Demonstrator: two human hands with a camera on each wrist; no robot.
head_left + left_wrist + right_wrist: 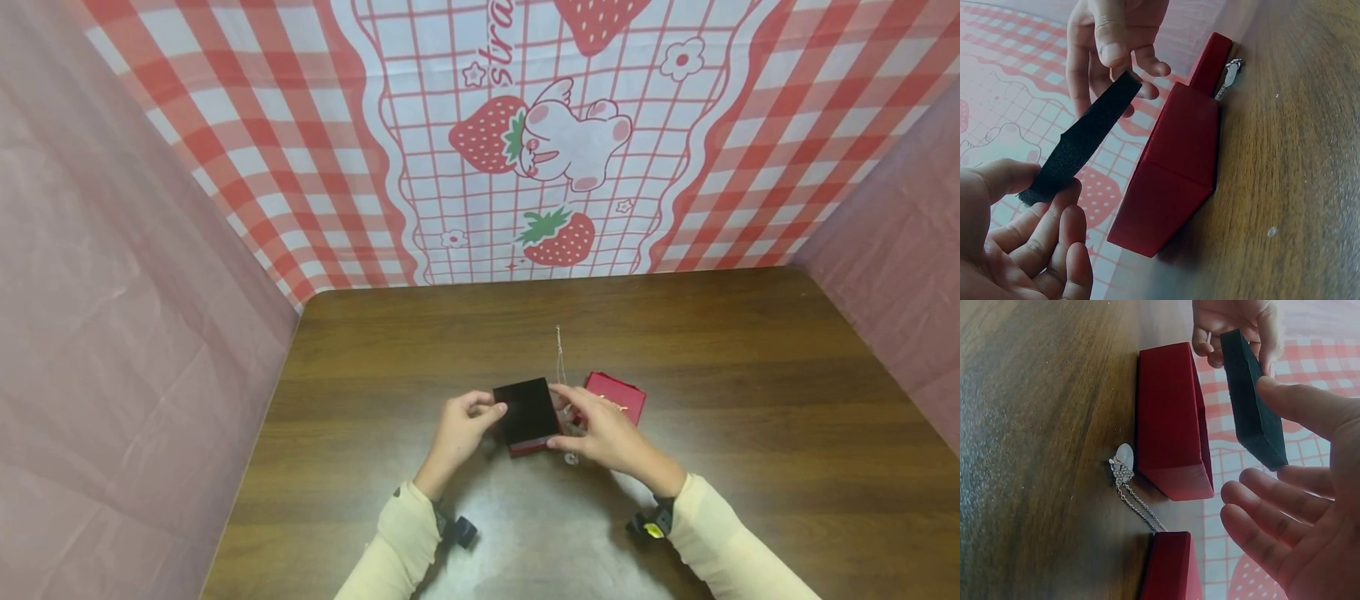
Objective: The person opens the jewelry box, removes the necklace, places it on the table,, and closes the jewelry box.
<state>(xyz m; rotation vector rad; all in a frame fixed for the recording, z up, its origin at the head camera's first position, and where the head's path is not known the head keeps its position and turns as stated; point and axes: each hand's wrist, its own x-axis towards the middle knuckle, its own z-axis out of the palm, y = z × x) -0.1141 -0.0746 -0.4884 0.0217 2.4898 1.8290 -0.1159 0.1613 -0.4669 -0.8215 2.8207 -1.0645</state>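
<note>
A flat black foam pad is held just above an open red box on the table. My left hand pinches one end of the pad between thumb and fingers. At the opposite end, my right hand holds it by the edges with thumb and index finger, the other fingers spread. A silver necklace lies beside the box, beneath my right hand, its pendant on the wood. The inside of the box is mostly hidden.
Right of the box lies a smaller red piece, perhaps its lid, with gold marks. The wooden table meets a strawberry-print cloth at the back. Pink cloth hangs at both sides. Small cameras are strapped to both wrists.
</note>
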